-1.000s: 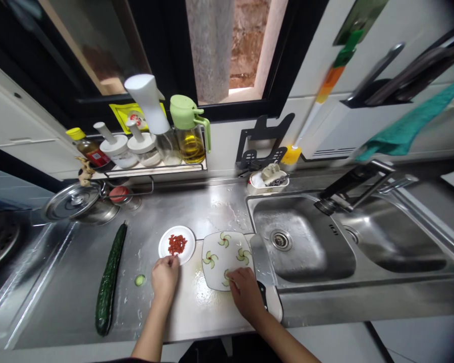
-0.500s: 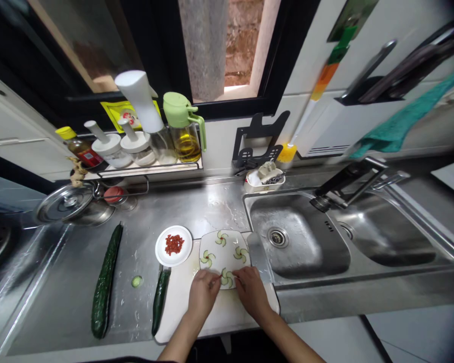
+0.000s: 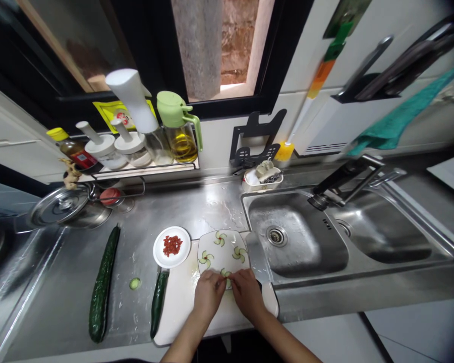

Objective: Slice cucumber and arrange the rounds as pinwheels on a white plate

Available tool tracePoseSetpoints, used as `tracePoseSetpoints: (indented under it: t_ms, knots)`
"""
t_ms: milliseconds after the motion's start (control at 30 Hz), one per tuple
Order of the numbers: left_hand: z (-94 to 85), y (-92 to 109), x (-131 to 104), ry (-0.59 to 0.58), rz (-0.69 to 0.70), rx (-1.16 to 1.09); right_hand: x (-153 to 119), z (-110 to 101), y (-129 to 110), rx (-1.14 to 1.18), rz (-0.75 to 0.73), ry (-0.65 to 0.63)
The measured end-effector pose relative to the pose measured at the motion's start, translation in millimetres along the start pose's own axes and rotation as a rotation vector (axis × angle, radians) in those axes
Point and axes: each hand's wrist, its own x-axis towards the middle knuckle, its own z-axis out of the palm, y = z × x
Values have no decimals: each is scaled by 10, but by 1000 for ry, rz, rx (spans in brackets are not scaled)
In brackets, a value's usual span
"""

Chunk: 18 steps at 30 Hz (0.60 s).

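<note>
My left hand (image 3: 209,295) and my right hand (image 3: 247,292) meet over the near edge of a squarish white plate (image 3: 220,258). Both have thumb and fingers pinched together at a cucumber-slice pinwheel (image 3: 225,274), which they partly cover. Whatever the fingertips hold is too small to make out. More green pinwheels with red centres, such as the right one (image 3: 239,254), lie along the plate's other sides. Under the plate is a white cutting board (image 3: 181,307). Chopped red bits (image 3: 172,245) fill the middle of a small round plate (image 3: 157,253) at upper left.
A cut cucumber (image 3: 159,305) lies on the board's left edge; a long cucumber (image 3: 104,287) and a cucumber end (image 3: 135,284) rest on the steel counter. A broad knife blade (image 3: 258,257) lies right of the plate, beside the sink (image 3: 298,232). Seasoning jars (image 3: 130,146) line a rear shelf.
Both hands have drawn closer together over the near pinwheel and now cover more of it. The view has shifted slightly; the plates and cucumbers keep their places.
</note>
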Motion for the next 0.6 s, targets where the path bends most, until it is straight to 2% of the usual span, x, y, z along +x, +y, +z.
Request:
tracePoseSetpoints:
  t_ms: [600]
  knots:
    - [4, -17, 11, -43, -4, 30, 22, 20, -8, -16, -14, -6]
